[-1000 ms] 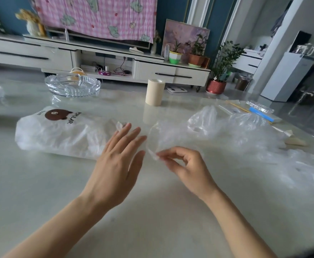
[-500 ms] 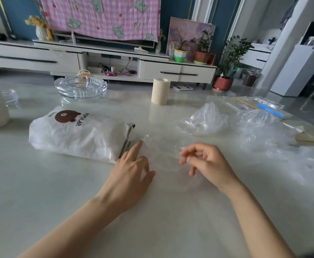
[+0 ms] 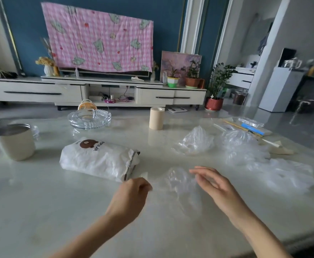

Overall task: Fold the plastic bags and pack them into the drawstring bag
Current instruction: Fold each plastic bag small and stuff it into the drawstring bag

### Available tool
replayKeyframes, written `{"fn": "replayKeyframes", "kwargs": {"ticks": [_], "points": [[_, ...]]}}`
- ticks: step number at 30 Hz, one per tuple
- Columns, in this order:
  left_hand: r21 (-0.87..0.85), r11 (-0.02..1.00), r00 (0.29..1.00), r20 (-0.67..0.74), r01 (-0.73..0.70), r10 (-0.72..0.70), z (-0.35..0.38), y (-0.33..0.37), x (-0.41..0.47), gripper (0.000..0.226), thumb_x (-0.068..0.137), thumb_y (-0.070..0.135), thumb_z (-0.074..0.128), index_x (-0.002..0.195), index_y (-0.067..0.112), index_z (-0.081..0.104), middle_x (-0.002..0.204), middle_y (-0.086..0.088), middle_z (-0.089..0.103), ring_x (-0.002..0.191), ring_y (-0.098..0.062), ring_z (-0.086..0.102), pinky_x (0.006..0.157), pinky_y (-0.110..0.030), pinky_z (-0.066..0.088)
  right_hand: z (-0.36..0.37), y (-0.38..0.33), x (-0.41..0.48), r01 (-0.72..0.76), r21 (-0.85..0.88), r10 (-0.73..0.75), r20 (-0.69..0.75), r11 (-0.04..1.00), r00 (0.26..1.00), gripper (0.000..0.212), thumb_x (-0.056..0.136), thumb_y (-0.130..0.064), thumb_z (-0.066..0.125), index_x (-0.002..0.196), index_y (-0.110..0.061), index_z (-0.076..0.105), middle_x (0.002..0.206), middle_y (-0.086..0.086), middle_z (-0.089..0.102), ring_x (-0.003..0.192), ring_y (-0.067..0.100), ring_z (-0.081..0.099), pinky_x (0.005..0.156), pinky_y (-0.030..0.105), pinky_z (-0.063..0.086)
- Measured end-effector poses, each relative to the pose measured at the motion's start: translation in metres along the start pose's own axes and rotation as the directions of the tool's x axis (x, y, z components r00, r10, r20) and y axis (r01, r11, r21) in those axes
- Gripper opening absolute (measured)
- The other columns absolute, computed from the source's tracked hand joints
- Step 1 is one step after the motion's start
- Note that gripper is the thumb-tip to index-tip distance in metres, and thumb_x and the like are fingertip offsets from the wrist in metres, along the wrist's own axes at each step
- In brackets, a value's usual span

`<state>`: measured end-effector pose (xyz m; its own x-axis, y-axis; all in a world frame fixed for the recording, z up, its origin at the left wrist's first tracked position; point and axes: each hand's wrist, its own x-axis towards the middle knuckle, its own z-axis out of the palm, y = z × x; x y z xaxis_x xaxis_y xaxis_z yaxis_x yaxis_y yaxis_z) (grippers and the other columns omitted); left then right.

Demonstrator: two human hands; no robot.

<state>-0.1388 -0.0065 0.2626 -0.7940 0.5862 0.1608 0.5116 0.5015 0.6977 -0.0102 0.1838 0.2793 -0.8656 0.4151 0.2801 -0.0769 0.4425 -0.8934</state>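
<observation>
Table (image 3: 40, 192): pale, glossy, and carries everything listed below.
Cup (image 3: 14, 141): cream with a metal rim, upright near the left edge.
Ashtray (image 3: 89, 119): clear glass, at the far edge, left of centre.
Drawstring bag (image 3: 96, 159): white with a brown bear print. It lies on its side, left of the table's centre, between the cup and the hands. Its gathered mouth points right, toward the left hand, and it looks part filled.
Left hand (image 3: 130, 198): near the front edge, just below the drawstring bag's mouth, with its back to the camera. The fingers are curled in tight at the left end of the clear bag, and a small white flap stands up just above the knuckles. The fingertips are blurred, so I cannot tell whether they pinch the plastic.
Roll (image 3: 156, 118): a tan cylinder, upright at the far edge, about mid-table.
Clear bag (image 3: 180, 181): thin, see-through and rumpled. It lies on the table between the two hands, with a narrow strip reaching left to the left hand.
Crumpled bag (image 3: 197, 141): clear and bunched up, right of centre, apart from the hands.
Right hand (image 3: 215, 185): at the clear bag's right side, with fingers loose, spread and slightly bent. They hold nothing, and the fingertips are at the plastic's edge.
Heap (image 3: 264, 161): more clear bags, piled loosely along the right edge.
Blue strip (image 3: 253, 129): at the far right corner, beside thin sticks and a clear packet.
</observation>
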Motion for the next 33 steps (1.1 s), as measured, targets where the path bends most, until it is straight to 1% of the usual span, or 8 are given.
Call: {"fn": "replayKeyframes", "kwargs": {"ticks": [3,5,9,12,16,22,28,33], "points": [[-0.434,0.812,0.918,0.251,0.390,-0.306,-0.037,0.013,-0.012,0.027,0.088,0.001,0.052,0.069,0.013,0.067,0.049,0.003,0.049,0.038,-0.008,0.039,0.041,-0.017,0.035,0.009,-0.024,-0.040,0.072,-0.439,0.096,0.350,0.896,0.932,0.086,0.053,-0.069,0.073,0.126,-0.059,0.028,0.138,-0.041,0.002,0.128,-0.019,0.007,0.104,0.005,0.014],[-0.511,0.675,0.838,0.432,0.532,-0.334,-0.058,0.019,-0.019,0.022,0.087,-0.002,0.053,0.074,0.007,0.068,0.058,-0.006,0.047,0.038,-0.010,0.038,0.039,-0.016,0.033,0.028,-0.017,-0.052,0.249,-0.575,-0.065,0.320,0.779,0.945,0.063,0.062,-0.059,0.069,0.116,-0.059,0.036,0.138,-0.036,0.001,0.125,-0.012,0.009,0.103,0.007,0.012],[-0.454,0.632,0.753,0.560,0.629,-0.347,-0.090,0.011,-0.049,0.024,0.093,0.001,0.043,0.075,0.007,0.058,0.045,0.002,0.041,0.033,-0.006,0.032,0.034,-0.013,0.029,0.051,-0.033,-0.059,0.157,-0.177,-0.162,-0.016,0.972,0.987,0.008,0.076,-0.032,0.075,0.077,-0.026,0.069,0.090,-0.017,0.070,0.091,-0.006,0.059,0.081,0.005,0.039],[-0.429,0.621,0.732,0.561,0.656,-0.385,-0.115,-0.007,-0.066,0.032,0.095,0.005,0.038,0.068,0.010,0.055,0.041,0.006,0.032,0.029,-0.004,0.024,0.032,-0.012,0.020,0.054,-0.066,-0.049,-0.082,0.306,0.050,0.109,0.948,0.993,0.006,0.079,-0.001,0.066,0.079,-0.007,0.067,0.065,-0.002,0.067,0.064,0.006,0.060,0.061,0.015,0.050],[-0.519,0.446,0.679,0.473,0.730,-0.562,-0.138,-0.047,-0.095,0.043,0.095,0.014,0.044,0.055,0.010,0.060,0.041,0.004,0.034,0.027,-0.007,0.031,0.031,-0.011,0.024,0.096,-0.067,-0.034,-0.275,0.191,0.238,0.192,0.942,0.952,0.003,0.086,-0.015,0.065,0.085,-0.013,0.067,0.075,0.008,0.068,0.069,0.006,0.059,0.066,0.017,0.052],[-0.010,0.972,0.890,-0.401,0.234,-0.218,-0.146,-0.065,-0.115,0.017,0.094,0.012,0.050,0.097,0.012,0.066,0.090,-0.008,0.067,0.083,-0.030,0.063,0.070,-0.030,0.043,0.142,-0.036,-0.013,-0.189,-0.429,0.229,0.043,0.883,0.972,0.033,0.086,-0.031,0.062,0.106,-0.006,0.057,0.100,0.007,0.059,0.093,0.022,0.054,0.072,0.028,0.038],[0.113,0.991,0.980,-0.195,0.072,-0.049,-0.101,-0.051,-0.079,0.027,0.095,0.012,0.044,0.108,0.010,0.068,0.113,-0.001,0.068,0.105,-0.020,0.060,0.082,-0.024,0.043,0.150,-0.067,-0.018,0.172,-0.341,-0.247,-0.191,0.924,0.950,0.020,0.085,-0.006,0.063,0.105,-0.007,0.061,0.099,0.009,0.063,0.083,0.016,0.057,0.075,0.008,0.039],[0.162,0.984,0.994,0.071,0.074,-0.086,-0.072,-0.081,-0.073,0.052,0.094,0.046,0.044,0.138,0.017,0.046,0.145,0.002,0.043,0.136,-0.015,0.036,0.107,-0.025,0.026,0.184,-0.052,-0.028,0.215,-0.526,-0.106,0.229,0.823,0.968,0.043,0.096,-0.030,0.047,0.136,-0.013,0.045,0.139,0.003,0.047,0.131,0.019,0.039,0.104,0.019,0.026]]}}
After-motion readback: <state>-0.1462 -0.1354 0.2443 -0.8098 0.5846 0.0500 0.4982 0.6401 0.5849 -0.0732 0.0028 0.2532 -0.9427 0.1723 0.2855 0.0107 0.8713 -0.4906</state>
